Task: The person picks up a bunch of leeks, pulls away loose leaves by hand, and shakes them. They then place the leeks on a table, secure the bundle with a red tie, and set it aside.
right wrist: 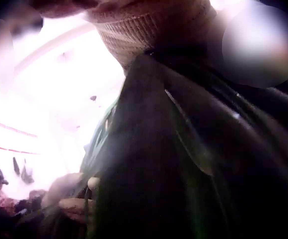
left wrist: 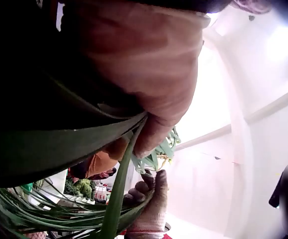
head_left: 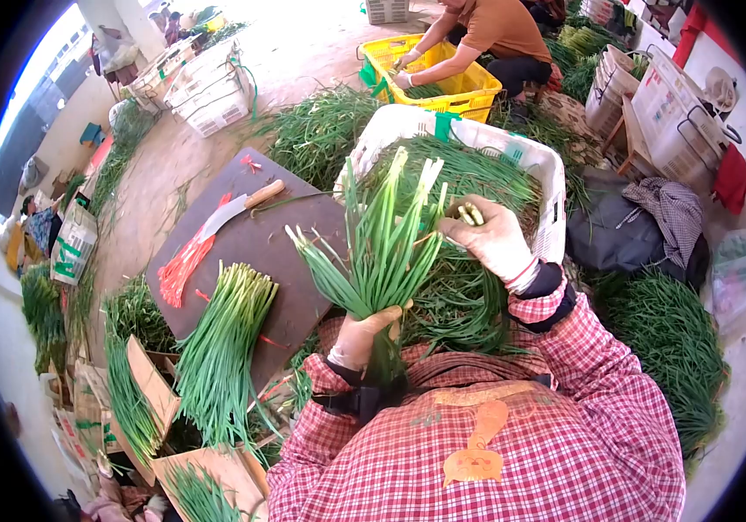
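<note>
My gloved left hand [head_left: 361,339] grips a fanned bunch of garlic chives [head_left: 382,248] low on its green leaves, the pale stem ends pointing up and away. At the bunch's right side, my gloved right hand [head_left: 497,242] holds a few chive stems [head_left: 470,214], their cut ends poking out above the fingers. In the left wrist view, the left hand [left wrist: 154,74] is close up with long leaves [left wrist: 116,199] running past it. Dark leaves fill much of the right wrist view, with the left hand's fingers [right wrist: 74,204] at the lower left.
A dark board [head_left: 299,244] bears a knife [head_left: 234,209], red ties [head_left: 186,268] and a neat chive bundle [head_left: 225,348]. Ahead stands a white crate [head_left: 551,174] of chives. Beyond it, a person [head_left: 504,43] reaches into a yellow crate [head_left: 469,103]. Loose chives [head_left: 665,348] lie right.
</note>
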The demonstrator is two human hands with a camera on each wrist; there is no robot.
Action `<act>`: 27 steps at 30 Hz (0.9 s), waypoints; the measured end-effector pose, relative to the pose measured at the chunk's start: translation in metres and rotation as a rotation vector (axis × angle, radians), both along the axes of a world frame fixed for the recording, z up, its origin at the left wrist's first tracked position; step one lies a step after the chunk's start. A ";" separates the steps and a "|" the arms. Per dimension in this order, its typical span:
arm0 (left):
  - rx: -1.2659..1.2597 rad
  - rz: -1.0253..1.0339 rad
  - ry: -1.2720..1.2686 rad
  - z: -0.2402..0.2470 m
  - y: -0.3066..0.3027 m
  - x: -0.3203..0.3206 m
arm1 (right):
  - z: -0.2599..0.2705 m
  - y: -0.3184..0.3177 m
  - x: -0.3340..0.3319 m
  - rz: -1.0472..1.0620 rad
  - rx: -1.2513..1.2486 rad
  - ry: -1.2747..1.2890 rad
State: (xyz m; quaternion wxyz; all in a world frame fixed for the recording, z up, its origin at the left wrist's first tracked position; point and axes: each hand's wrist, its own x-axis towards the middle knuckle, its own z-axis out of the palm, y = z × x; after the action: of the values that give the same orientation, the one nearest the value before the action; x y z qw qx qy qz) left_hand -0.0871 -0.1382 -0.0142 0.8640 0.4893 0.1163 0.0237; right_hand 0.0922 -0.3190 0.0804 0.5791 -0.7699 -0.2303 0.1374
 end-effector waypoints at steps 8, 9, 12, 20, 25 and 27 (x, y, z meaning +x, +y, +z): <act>0.068 0.030 0.015 -0.013 0.008 -0.017 | -0.006 -0.024 0.062 -0.263 0.126 -0.277; 0.026 0.036 0.008 -0.011 0.012 -0.021 | 0.004 -0.037 0.072 -0.333 0.146 -0.114; -0.050 0.062 0.027 -0.003 0.013 -0.025 | 0.017 -0.049 0.054 0.132 -0.018 0.124; -0.149 -0.086 -0.055 -0.008 0.008 -0.026 | 0.006 0.001 0.007 0.217 0.123 0.360; -0.255 0.126 -0.004 -0.022 0.015 -0.028 | 0.006 -0.008 0.008 0.248 0.248 0.380; -0.299 0.209 0.060 -0.031 0.022 -0.025 | 0.001 -0.016 0.011 0.223 0.275 0.367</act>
State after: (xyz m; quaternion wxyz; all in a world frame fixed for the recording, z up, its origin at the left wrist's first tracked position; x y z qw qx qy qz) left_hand -0.1122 -0.1162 -0.0455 0.9161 0.3411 0.1945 0.0811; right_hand 0.1035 -0.3350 0.0811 0.6917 -0.6159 -0.2216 0.3052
